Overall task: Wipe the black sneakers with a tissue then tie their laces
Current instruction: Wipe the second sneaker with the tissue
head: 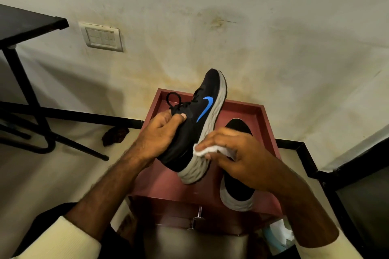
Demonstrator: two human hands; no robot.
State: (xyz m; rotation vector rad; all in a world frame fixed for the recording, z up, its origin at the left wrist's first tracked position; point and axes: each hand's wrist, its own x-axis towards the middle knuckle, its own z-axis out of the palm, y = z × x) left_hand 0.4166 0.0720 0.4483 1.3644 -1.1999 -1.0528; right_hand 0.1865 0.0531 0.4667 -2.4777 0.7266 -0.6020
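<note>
A black sneaker (202, 115) with a blue logo and a grey sole is held up on its side above a maroon cabinet top (248, 111), toe pointing away. My left hand (162, 134) grips it at the collar, near the loose black laces (174, 101). My right hand (233, 153) pinches a white tissue (202, 150) against the grey sole near the heel. The second black sneaker (237, 191) lies on the cabinet top under my right hand, partly hidden by it.
A black metal table (27, 27) stands at the left, its legs reaching across the floor. A dark crumpled item (114, 135) lies on the floor by the wall. A tissue pack (277, 235) sits at the lower right beside the cabinet. A switch plate (103, 37) is on the wall.
</note>
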